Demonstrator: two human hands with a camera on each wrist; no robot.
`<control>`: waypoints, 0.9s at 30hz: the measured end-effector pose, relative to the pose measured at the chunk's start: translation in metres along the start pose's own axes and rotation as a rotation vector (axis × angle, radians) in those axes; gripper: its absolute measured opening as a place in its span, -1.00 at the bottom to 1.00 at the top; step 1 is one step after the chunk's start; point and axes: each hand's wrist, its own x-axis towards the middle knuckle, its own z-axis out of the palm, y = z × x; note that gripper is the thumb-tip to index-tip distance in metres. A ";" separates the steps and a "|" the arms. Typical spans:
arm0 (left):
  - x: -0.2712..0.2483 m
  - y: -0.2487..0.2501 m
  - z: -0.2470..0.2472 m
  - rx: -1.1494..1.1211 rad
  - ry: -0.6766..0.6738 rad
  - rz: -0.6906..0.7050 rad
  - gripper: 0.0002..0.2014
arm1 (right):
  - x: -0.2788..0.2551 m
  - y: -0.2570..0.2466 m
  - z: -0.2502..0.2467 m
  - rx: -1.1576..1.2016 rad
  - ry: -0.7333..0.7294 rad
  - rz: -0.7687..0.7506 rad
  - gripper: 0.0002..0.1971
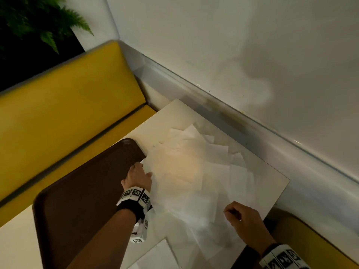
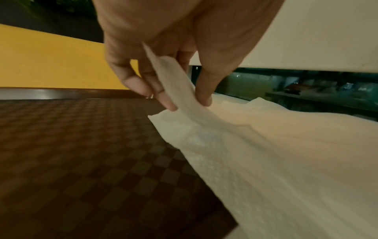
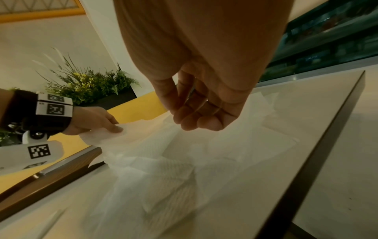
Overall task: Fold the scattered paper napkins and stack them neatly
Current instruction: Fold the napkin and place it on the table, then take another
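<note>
Several white paper napkins [image 1: 194, 171] lie loose and overlapping on the white table [image 1: 174, 113]. My left hand [image 1: 142, 167] reaches to their left edge, beside the brown tray [image 1: 87, 191]. In the left wrist view its thumb and fingers [image 2: 167, 103] pinch the raised corner of one napkin [image 2: 178, 87], which hangs partly over the tray [image 2: 81, 161]. My right hand [image 1: 230, 212] hovers over the near right part of the pile. Its fingers [image 3: 192, 122] are curled toward the thumb, and I see nothing held between them. The left hand [image 3: 114, 127] also shows in the right wrist view.
A yellow bench [image 1: 68, 105] runs behind the table and tray. A white wall with a ledge [image 1: 252, 113] borders the table's far right side. A green plant [image 1: 38, 20] stands at the top left. The table's right edge [image 3: 319, 145] drops beside another yellow seat [image 1: 310, 239].
</note>
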 end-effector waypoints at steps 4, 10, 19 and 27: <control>-0.001 -0.007 -0.011 -0.089 0.053 0.037 -0.73 | -0.002 0.003 0.002 -0.018 -0.008 0.029 -0.85; -0.005 -0.014 -0.009 -0.063 0.101 0.135 -0.92 | -0.006 0.005 0.003 -0.040 -0.016 0.057 -0.83; -0.021 -0.011 -0.026 -0.234 0.174 0.431 -0.98 | -0.009 -0.008 -0.012 0.005 0.000 0.069 -0.86; -0.089 -0.010 -0.112 -1.113 0.092 0.537 -0.70 | 0.031 -0.086 0.001 0.349 -0.089 0.081 -0.71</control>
